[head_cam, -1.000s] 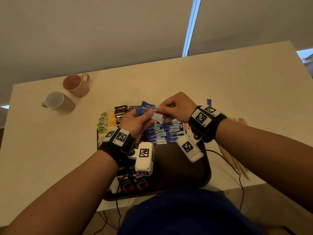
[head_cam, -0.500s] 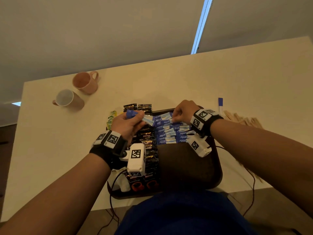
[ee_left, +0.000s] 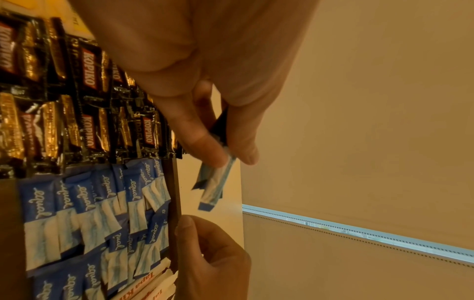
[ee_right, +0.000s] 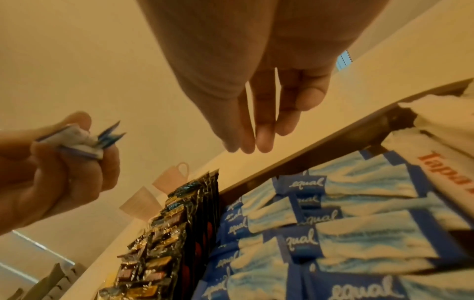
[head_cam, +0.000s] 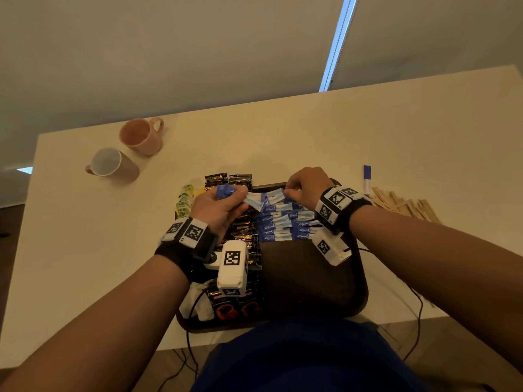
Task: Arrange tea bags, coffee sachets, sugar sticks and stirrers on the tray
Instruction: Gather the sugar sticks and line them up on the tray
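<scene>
My left hand [head_cam: 240,198] grips a small bundle of blue and white sugar sticks [head_cam: 229,192] above the tray's far left part; the left wrist view shows thumb and fingers pinching the sticks [ee_left: 214,186]. My right hand [head_cam: 290,190] hovers over the far end of the dark brown tray [head_cam: 311,278]. Its fingers [ee_right: 264,142] hang straight and hold nothing. Rows of blue sugar sticks [head_cam: 283,224] lie on the tray, with black and gold coffee sachets [head_cam: 243,230] to their left. Green-yellow tea bags [head_cam: 184,199] sit at the far left corner.
Wooden stirrers [head_cam: 404,205] lie on the table right of the tray, with one blue and white stick [head_cam: 367,179] beside them. A pink mug [head_cam: 141,135] and a white-lined mug [head_cam: 110,165] stand far left. White sachets with red print [ee_right: 448,162] lie past the blue rows.
My right hand left the bundle in my left hand, moved right to the tray's far end with a stick, and its fingers now hold nothing. The left hand keeps the bundle.
</scene>
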